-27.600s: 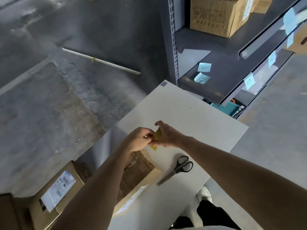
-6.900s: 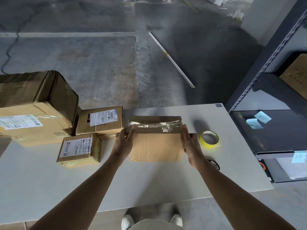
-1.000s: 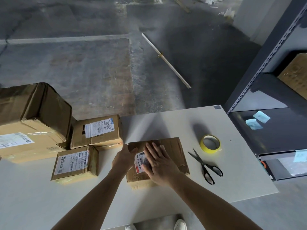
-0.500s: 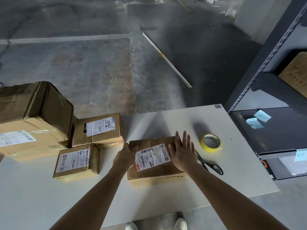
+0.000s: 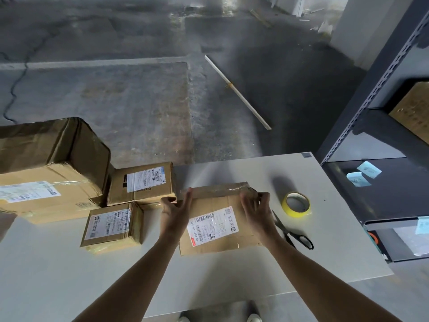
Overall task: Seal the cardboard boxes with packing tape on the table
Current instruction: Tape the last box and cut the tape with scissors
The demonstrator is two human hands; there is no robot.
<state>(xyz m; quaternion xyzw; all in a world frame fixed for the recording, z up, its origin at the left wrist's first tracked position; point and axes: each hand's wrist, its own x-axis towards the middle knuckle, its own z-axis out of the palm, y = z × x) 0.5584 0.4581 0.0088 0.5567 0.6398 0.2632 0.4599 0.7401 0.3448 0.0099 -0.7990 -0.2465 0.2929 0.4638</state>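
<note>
Hands work a labelled box [image 5: 216, 228] resting on the table [image 5: 220, 280], label up, long axis running left to right between them. At the box's far-left corner the left hand [image 5: 175, 209] lays straight, close-set fingers against the side. At its far-right corner the right hand [image 5: 256, 209] has its fingers curled, pinching the corner where glossy tape lines the far edge. Just right of the box lie scissors [image 5: 293, 232], then the yellow tape roll [image 5: 296, 204]. The right hand is nearer, so it likely fetches the roll.

Left of the box are a small box [image 5: 111, 225], medium box [image 5: 141, 183] and large box [image 5: 51, 168] — all closed, contents hidden. Far right of it a shelf [image 5: 362, 126] holds a carton [image 5: 415, 112] and blue notes [image 5: 363, 175].
</note>
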